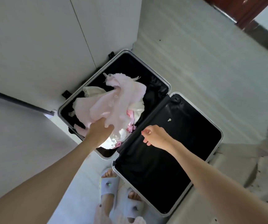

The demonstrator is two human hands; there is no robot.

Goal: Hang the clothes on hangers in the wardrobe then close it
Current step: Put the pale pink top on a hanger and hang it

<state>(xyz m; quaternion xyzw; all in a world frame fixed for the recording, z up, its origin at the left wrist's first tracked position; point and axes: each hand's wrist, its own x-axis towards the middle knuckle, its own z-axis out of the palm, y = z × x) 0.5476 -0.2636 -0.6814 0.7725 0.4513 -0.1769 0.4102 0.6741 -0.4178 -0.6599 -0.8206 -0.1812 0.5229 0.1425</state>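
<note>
An open suitcase [217, 143] with a black lining lies on the floor. Its left half holds a heap of clothes. On top lies a pale pink buttoned garment [120, 101], with white lace clothes [92, 91] and brighter pink pieces [130, 126] under it. My left hand [100, 129] reaches into the heap and grips the pink garment at its near edge. My right hand [152, 136] hovers over the suitcase's middle hinge with its fingers loosely curled and nothing in them. The right half of the suitcase holds no clothes.
White wardrobe doors [41, 46] stand at the left, right behind the suitcase. An open white door with a dark edge [17, 101] juts in from the left. My feet in grey slippers [109, 186] stand at the suitcase's near corner. A dark wooden door frame [246, 12] is at the top right.
</note>
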